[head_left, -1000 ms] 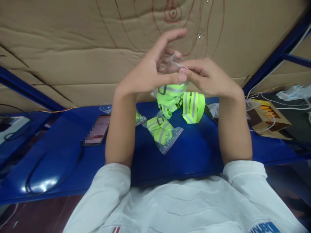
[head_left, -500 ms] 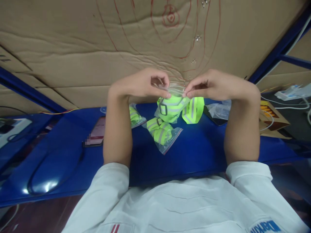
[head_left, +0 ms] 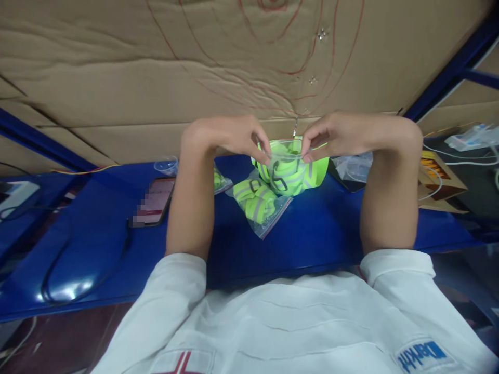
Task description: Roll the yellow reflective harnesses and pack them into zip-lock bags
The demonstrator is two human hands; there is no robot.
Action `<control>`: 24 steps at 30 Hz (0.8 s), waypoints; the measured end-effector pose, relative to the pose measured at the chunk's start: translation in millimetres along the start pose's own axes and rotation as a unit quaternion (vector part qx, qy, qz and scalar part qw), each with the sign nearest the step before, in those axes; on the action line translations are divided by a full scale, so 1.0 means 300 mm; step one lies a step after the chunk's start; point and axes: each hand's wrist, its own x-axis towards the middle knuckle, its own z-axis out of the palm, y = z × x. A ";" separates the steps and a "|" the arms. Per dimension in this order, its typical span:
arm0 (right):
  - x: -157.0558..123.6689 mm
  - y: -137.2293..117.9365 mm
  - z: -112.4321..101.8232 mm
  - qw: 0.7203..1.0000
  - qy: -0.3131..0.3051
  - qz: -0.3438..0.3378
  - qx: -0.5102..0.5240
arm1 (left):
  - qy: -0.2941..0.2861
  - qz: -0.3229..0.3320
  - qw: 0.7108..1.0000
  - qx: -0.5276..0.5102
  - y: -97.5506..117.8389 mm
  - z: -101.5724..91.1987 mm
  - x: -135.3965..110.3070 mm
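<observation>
Between my hands hangs a clear plastic bag (head_left: 289,157) with a folded neon-yellow reflective strap (head_left: 294,176) and a dark buckle inside. My left hand (head_left: 249,139) pinches the left end of the bag's top edge. At the right end of that edge, my right hand (head_left: 325,136) pinches it between thumb and fingers. More neon-yellow strap shows behind the bag. A second bagged reflective strap (head_left: 259,202) lies on the blue table just in front, its zip edge toward me. Another bagged strap (head_left: 220,179) is partly hidden by my left forearm.
A phone (head_left: 152,202) lies on the blue table (head_left: 249,259) left of my left arm, near a clear plastic lid (head_left: 166,165). Clear plastic packaging (head_left: 354,169) and an open cardboard box (head_left: 442,179) are on the right. A cardboard panel (head_left: 117,93) stands behind.
The bag between my hands has turned and come lower, so its buckle now sits further right. My hands keep their pinch on its top edge. The view has tilted slightly down.
</observation>
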 end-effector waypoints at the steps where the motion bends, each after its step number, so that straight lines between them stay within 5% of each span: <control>1: -0.001 0.006 -0.004 1.000 0.000 0.011 0.002 | -0.004 -0.013 1.000 -0.010 -0.001 -0.008 -0.009; 6: -0.013 0.011 -0.014 0.996 0.012 0.069 0.055 | 0.012 0.016 0.998 -0.064 0.013 -0.045 -0.052; 11: -0.019 0.013 -0.011 0.996 0.055 0.038 0.056 | 0.022 0.018 0.996 -0.079 0.022 -0.013 -0.023; 16: -0.023 0.044 -0.014 0.997 0.034 0.062 0.024 | 0.031 0.003 0.993 -0.118 0.011 0.012 0.007; 24: -0.009 0.027 -0.008 0.995 0.015 0.099 -0.001 | -0.043 -0.057 0.996 0.055 0.026 -0.004 0.007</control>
